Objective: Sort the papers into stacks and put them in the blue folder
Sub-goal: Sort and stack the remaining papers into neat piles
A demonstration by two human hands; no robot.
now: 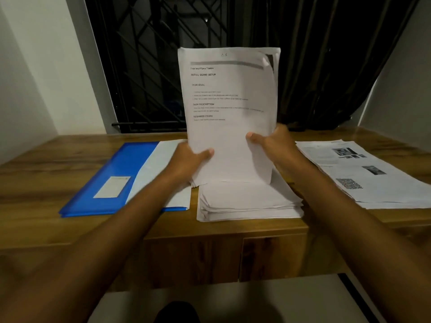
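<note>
Brown wooden tabletop (46, 173) carries everything. Flat blue plastic folder (112, 169) lies left of the grips, photo-printed white sheet pile (363, 173) right, loose white paper stack (249, 201) directly below. Left grip (189, 162) and right grip (272, 141) clamp the white printed sheaf (228, 101) upright by its lower sides. Likely squaring: tap bottom edge, keep sides flush. Leftward path looks unobstructed.

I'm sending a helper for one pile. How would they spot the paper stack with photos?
Find the brown wooden desk below the barred window; go to its right end. The flat white paper stack there shows dark photos; the middle stack looks blank on top.
</note>
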